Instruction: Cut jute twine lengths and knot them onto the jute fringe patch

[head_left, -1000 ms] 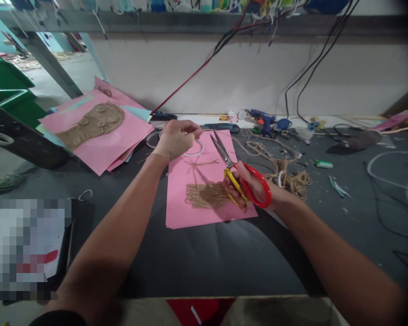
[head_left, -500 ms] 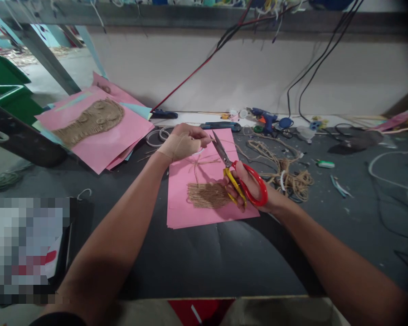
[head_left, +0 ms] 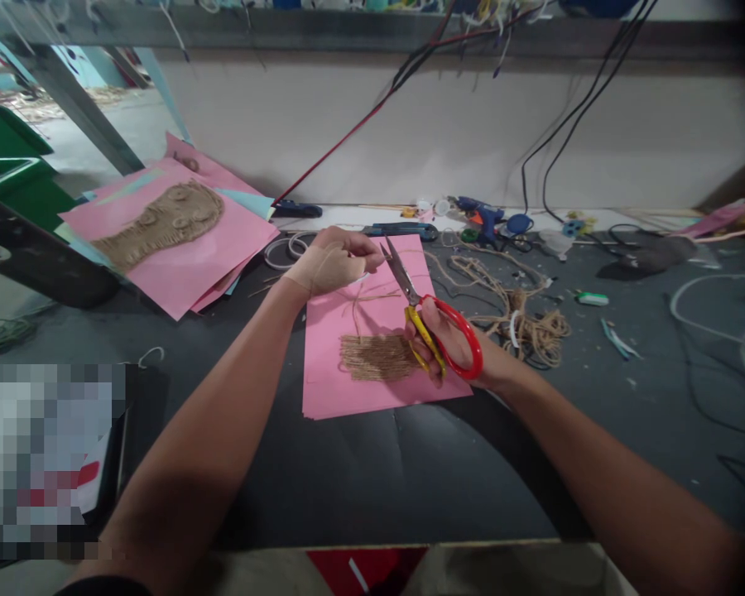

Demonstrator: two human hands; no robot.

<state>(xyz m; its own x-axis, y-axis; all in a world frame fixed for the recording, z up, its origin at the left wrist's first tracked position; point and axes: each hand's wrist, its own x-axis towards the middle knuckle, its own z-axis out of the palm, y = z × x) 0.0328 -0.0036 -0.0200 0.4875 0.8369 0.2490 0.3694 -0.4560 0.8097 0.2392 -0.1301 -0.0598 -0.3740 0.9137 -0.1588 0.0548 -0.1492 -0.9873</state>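
Pixelated patch [head_left: 43, 459], scissors [head_left: 410, 290] partly hidden by fingers

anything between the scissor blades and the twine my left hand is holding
Nothing visible. The scissors in the right hand point their blades at the left hand, tips close beside its fingers, where the jute strand is pinched. Only the pink paper lies underneath.
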